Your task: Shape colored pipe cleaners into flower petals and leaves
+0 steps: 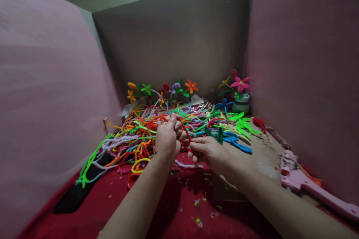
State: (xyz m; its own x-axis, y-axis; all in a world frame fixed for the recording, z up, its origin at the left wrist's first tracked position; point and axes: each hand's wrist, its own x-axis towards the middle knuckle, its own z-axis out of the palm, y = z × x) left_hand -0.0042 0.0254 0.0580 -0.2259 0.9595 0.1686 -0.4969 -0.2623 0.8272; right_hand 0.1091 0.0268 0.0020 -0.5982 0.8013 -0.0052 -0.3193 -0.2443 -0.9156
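Note:
A red pipe cleaner [186, 129] is bent in a curve between my two hands. My left hand [169, 136] is closed on its upper part, fingers curled and thumb on top. Lower and to the right, my right hand [203, 147] pinches the red piece between thumb and fingertips. The hands are close together, in front of a large heap of coloured pipe cleaners [126, 142]. Dark green looped leaves [220, 135] stand just behind my right hand.
Pipe-cleaner flowers [191, 86] line the back, with a pink one by a white jar [241, 103]. Green and blue pieces [242, 123] lie on cardboard [260, 157]. A pink glue gun [305, 181] is at right. Scraps dot the red cloth [179, 201]; panels enclose three sides.

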